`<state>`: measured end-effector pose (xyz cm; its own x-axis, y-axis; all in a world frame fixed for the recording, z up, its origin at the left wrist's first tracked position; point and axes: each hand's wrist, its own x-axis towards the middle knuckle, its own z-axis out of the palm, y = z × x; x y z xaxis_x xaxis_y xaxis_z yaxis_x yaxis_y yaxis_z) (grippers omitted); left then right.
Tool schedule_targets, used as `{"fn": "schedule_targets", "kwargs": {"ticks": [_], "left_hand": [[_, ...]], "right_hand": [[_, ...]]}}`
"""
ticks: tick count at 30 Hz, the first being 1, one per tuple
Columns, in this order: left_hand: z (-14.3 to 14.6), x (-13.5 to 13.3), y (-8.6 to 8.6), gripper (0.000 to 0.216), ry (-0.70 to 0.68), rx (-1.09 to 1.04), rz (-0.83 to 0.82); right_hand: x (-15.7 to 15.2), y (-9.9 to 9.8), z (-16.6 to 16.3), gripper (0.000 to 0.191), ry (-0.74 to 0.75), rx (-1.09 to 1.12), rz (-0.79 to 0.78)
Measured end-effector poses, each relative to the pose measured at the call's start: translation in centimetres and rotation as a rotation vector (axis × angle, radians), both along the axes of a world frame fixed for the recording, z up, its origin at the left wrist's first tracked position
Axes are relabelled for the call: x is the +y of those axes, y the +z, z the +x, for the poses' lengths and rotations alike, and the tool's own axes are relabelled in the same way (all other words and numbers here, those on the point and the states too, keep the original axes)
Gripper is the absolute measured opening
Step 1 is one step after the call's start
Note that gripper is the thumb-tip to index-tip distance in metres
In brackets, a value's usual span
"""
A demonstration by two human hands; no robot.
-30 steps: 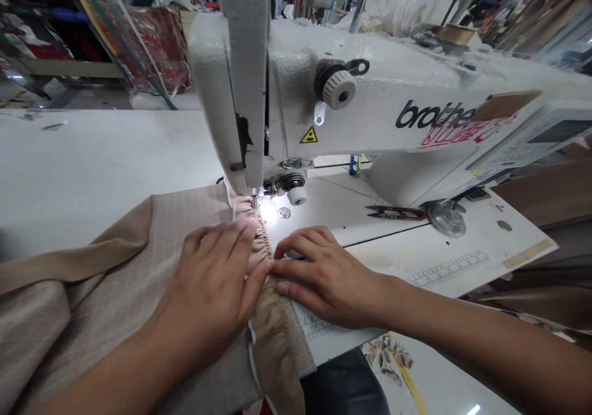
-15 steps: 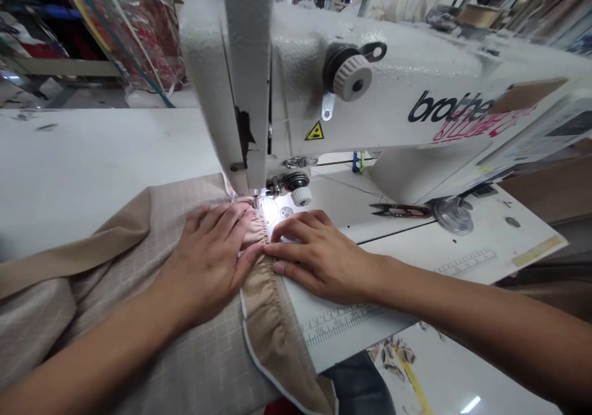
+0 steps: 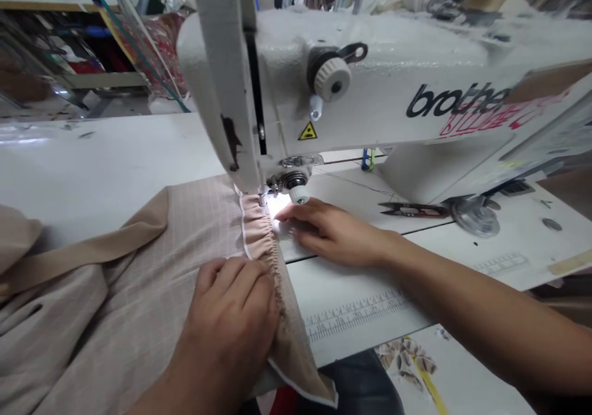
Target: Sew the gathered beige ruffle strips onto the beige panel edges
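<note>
1. Pressing down on the checked beige fabric (image 3: 139, 304), the left hand (image 3: 226, 322) lies palm-down with its fingers (image 3: 231, 282) close together and gently curved. They flatten the cloth without pinching it, and the little-finger side sits just beside the gathered seam (image 3: 261, 236).
2. The right hand (image 3: 333, 230) is spread a little wider, its fingertips (image 3: 296, 216) reaching toward the gathers near the presser foot (image 3: 267, 196). It holds no fold that I can see, though the glare from the machine's lamp makes the exact contact hard to judge.
3. The word "brother" stands in black on the arm of the sewing machine (image 3: 370, 76), with red marker scrawl beneath it that cannot be read. A yellow warning triangle (image 3: 308, 131) sits on the machine's front, and a ruler scale (image 3: 356, 316) is marked along the white sewing table (image 3: 106, 156), its figures too small to make out.
4. The left forearm rises from the bottom edge of the view, and the right forearm crosses in low from the right edge.
5. The fabric covers the table's left front corner, with its gathered seam running under the needle. A tan band (image 3: 92, 248) lies across the cloth, and thread snips (image 3: 414, 210) rest on the table to the right.
</note>
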<state>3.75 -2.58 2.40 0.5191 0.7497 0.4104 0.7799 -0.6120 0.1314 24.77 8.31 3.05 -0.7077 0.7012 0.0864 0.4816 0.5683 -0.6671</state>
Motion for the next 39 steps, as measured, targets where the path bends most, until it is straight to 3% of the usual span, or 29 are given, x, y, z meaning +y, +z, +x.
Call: {"fn": "schedule_targets", "kwargs": {"ticks": [6,12,21,25,30,34,39], "left_hand": [[1.2,-0.3,0.2,0.02,0.014,-0.127,-0.067],[1.8,-0.1,-0.5,0.023,0.014,-0.153,-0.058],[2.3,0.0,-0.5,0.023,-0.001,-0.197,-0.096],[0.7,1.1,-0.5,0.016,-0.007,-0.152,-0.078],[-2.6,3.4,-1.9,0.053,0.045,0.116,0.034],[-3.7,4.3,-3.1,0.056,0.042,0.141,-0.014],[-4.1,5.8,-2.6,0.06,0.042,0.141,-0.014]], "right_hand": [[-0.3,0.3,0.6,0.034,0.054,0.007,0.056],[-0.8,0.9,0.7,0.034,0.221,-0.055,0.103],[-0.8,1.1,0.9,0.035,0.229,-0.157,0.126],[-1.2,1.0,0.5,0.035,0.232,-0.194,0.18],[-1.7,1.2,0.3,0.034,0.216,-0.221,0.179],[-1.7,1.1,0.2,0.031,0.195,-0.222,0.182],[-1.4,0.4,-0.4,0.035,0.115,-0.232,0.206]]}}
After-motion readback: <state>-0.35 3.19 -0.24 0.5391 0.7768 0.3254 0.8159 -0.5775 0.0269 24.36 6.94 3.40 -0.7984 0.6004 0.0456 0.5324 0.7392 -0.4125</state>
